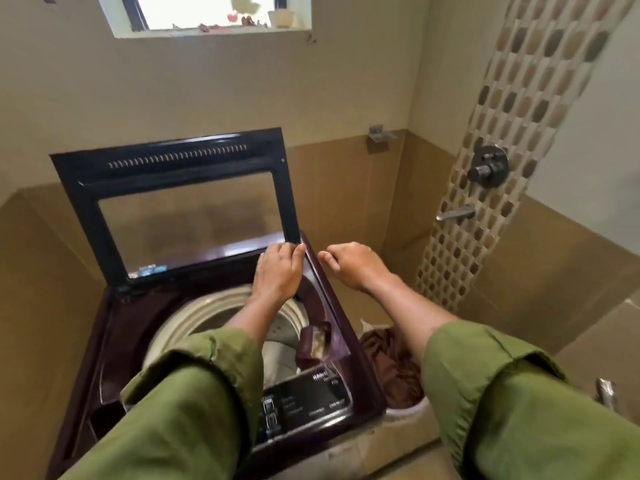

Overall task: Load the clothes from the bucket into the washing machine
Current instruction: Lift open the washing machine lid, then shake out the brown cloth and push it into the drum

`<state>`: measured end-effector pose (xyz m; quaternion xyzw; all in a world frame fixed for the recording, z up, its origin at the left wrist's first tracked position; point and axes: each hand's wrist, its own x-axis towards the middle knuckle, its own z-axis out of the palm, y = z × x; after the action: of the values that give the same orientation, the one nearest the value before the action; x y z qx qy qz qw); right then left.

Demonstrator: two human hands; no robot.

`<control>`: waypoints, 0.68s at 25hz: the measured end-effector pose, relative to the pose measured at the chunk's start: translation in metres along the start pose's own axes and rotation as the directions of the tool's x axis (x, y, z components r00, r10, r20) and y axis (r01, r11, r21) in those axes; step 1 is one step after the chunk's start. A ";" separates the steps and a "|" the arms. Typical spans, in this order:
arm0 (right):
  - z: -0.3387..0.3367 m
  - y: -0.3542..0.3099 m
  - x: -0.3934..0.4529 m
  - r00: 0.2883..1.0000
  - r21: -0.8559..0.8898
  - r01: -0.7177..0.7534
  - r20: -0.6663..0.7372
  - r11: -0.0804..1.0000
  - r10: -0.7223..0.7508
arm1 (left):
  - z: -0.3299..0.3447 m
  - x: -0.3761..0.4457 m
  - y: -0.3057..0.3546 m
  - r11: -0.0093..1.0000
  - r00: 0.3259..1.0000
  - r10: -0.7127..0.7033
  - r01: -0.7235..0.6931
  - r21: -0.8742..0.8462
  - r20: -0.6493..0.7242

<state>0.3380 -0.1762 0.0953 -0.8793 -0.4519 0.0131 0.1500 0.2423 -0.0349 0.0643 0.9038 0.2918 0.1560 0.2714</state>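
A dark maroon top-loading washing machine (356,344) stands in front of me, its glass lid (180,209) raised upright. The white drum (194,317) under it shows no clothes that I can see. My left hand (278,270) grips the lid's lower right corner. My right hand (353,263) hovers just to the right of the machine with fingers curled and nothing in it. A white bucket (405,410) sits on the floor against the machine's right side, filled with brown clothes (391,358), partly hidden by my right forearm.
Tiled walls close in behind and to the right. A shower valve (488,166) and a tap (457,213) stick out of the mosaic strip on the right wall. A window ledge with small items (221,26) is high up.
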 end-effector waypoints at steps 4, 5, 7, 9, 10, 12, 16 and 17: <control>0.002 0.056 -0.043 0.991 -0.004 -0.117 0.072 0.993 0.117 | 0.053 -0.023 0.034 0.995 0.968 0.100 -0.102 -0.004 0.231; 0.004 0.070 -0.052 0.985 -0.001 -0.146 0.091 0.989 0.146 | 0.065 -0.028 0.042 0.993 0.951 0.113 -0.116 -0.005 0.289; 0.011 0.097 -0.067 0.970 0.016 -0.212 0.128 0.977 0.208 | 0.088 -0.031 0.053 0.990 0.918 0.131 -0.141 0.001 0.373; 0.017 0.123 -0.079 0.947 0.025 -0.283 0.168 0.959 0.275 | 0.114 -0.030 0.063 0.988 0.885 0.131 -0.152 0.011 0.446; 0.022 0.137 -0.084 0.934 0.028 -0.315 0.189 0.949 0.304 | 0.128 -0.028 0.068 0.989 0.870 0.127 -0.148 0.006 0.476; 0.032 0.161 -0.089 0.911 0.024 -0.356 0.233 0.934 0.341 | 0.156 -0.020 0.073 0.991 0.840 0.109 -0.133 0.007 0.532; 0.060 0.214 -0.085 0.862 -0.013 -0.398 0.338 0.917 0.378 | 0.211 0.011 0.075 0.997 0.784 0.038 -0.075 0.034 0.619; 0.070 0.228 -0.079 0.850 -0.013 -0.408 0.360 0.913 0.385 | 0.225 0.022 0.074 0.998 0.779 0.019 -0.051 0.033 0.627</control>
<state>0.4608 -0.3467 -0.0431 -0.9312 -0.2798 0.2166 0.0878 0.3913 -0.1619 -0.0710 0.9159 0.1718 -0.1550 0.3280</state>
